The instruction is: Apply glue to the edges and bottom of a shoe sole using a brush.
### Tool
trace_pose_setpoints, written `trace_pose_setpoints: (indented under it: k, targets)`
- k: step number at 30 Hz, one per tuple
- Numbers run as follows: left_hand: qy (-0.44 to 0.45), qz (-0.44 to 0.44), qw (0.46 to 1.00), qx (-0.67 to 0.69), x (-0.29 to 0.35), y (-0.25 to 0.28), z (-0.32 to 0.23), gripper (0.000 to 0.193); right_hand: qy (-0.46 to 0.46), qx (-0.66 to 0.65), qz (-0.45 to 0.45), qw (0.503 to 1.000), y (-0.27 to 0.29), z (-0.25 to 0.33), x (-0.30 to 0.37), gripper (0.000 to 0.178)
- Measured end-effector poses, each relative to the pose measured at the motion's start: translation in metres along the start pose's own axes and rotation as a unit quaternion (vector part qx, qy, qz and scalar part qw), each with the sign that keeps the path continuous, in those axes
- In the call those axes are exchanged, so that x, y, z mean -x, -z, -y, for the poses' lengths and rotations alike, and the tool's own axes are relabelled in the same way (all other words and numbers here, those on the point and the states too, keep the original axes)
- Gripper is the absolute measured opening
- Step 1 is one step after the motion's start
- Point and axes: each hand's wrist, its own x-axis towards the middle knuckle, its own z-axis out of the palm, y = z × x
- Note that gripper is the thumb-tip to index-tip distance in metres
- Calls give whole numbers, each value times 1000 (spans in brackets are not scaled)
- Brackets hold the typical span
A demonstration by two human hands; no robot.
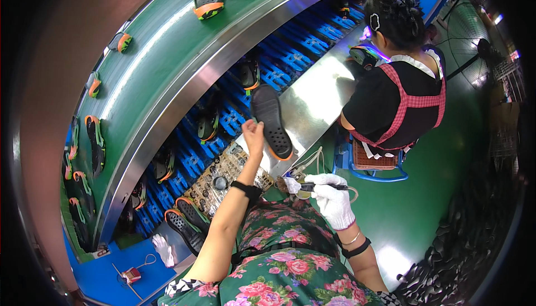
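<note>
The left hand is bare, and its fingers are pinching a black sole by its left edge. The sole is showing over the near end of the shiny worktop; I cannot tell if it is touching. The right hand is wearing a white glove and gripping what is looking like a black brush. The hands are sitting apart, and the brush's pale head is pointing left between them.

The sole could be slipping soon, because only a small pinch is holding one side. It could be dropping into the blue rack on the left. The brush could be getting caught, because pale cords are hanging by the worktop's near corner. A dipping left arm could be bumping the round dish.

The worktop's right edge is running far and right, beside the green floor. More room is opening there, on the right. A seated worker is filling the far right, and the rack is crowding the left.
</note>
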Motion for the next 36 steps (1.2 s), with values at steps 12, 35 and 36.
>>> trace_pose_setpoints:
  k: [12,35,36]
  targets:
    - [333,292,602,664,138,109,-159,60,2,78,185,980,-84,18,-35,24]
    - [225,146,920,287,186,99,-182,111,383,496,346,698,-128,-6,-47,33]
    - [224,242,796,507,178,108,-168,112,379,465,355,717,-130,-5,-45,33]
